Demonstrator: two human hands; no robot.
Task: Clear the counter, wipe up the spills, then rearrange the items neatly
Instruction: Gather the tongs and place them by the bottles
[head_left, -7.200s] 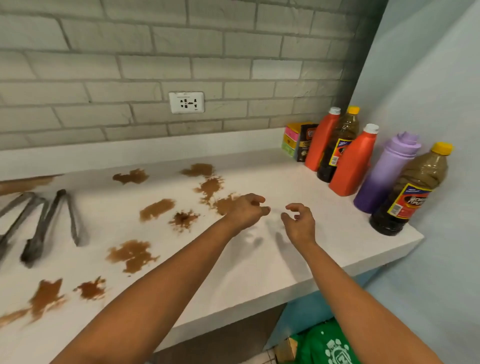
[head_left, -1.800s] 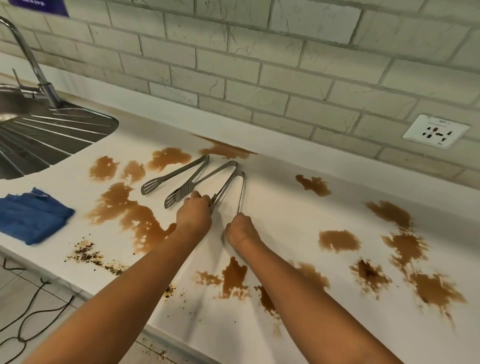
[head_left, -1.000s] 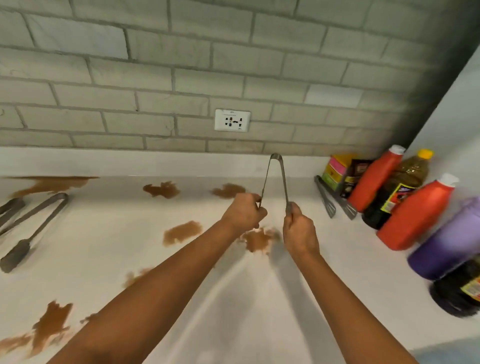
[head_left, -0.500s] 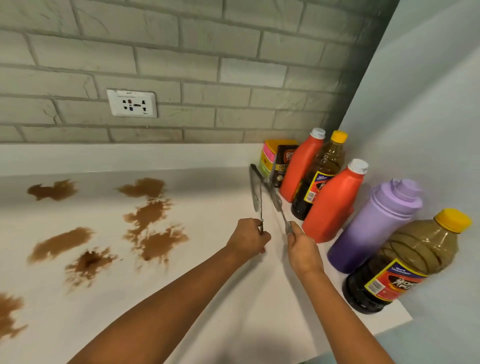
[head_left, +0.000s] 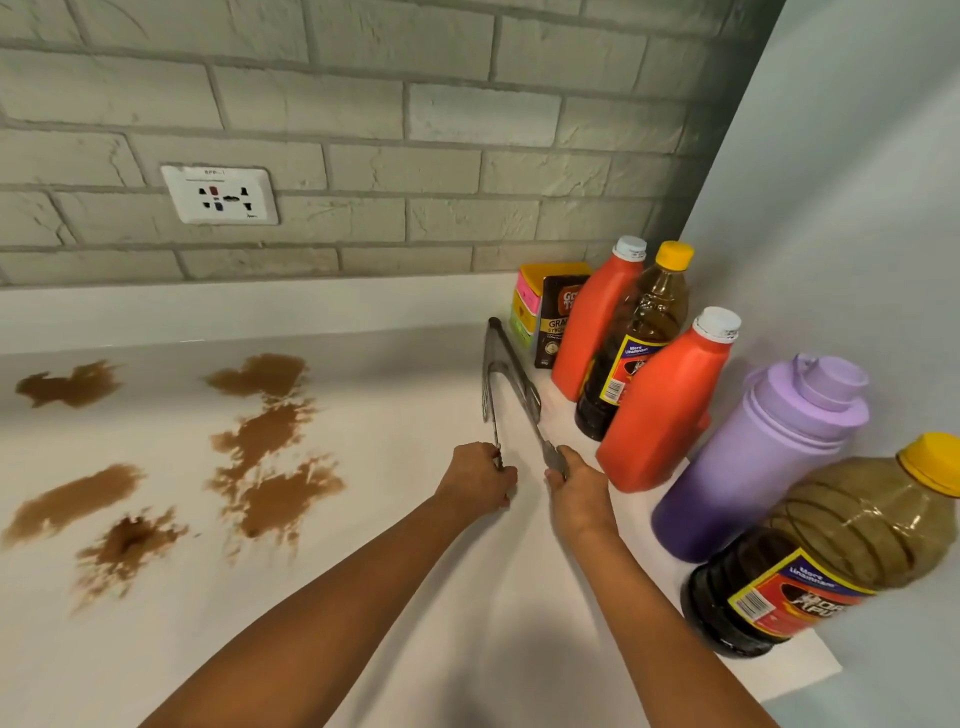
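Metal tongs (head_left: 497, 364) lie lengthwise on the white counter (head_left: 415, 597), hinge end toward the back wall, next to the row of bottles. My left hand (head_left: 480, 475) is closed on the near end of the tongs' left arm. My right hand (head_left: 574, 493) is closed on the right arm's near end. A second pair of tongs appears to lie under or beside them; I cannot separate the two. Brown spills (head_left: 270, 457) stain the counter to the left of my hands.
Along the right wall stand two orange bottles (head_left: 660, 410), two dark-liquid bottles with yellow caps (head_left: 826, 561) and a purple flask (head_left: 763, 457). A yellow and dark box (head_left: 550, 317) sits in the corner. A wall socket (head_left: 219, 195) is above the counter.
The tongs came from the counter's left part to the right end by the bottles. In the last half second they have dropped lower onto the counter, both hands still gripping them.
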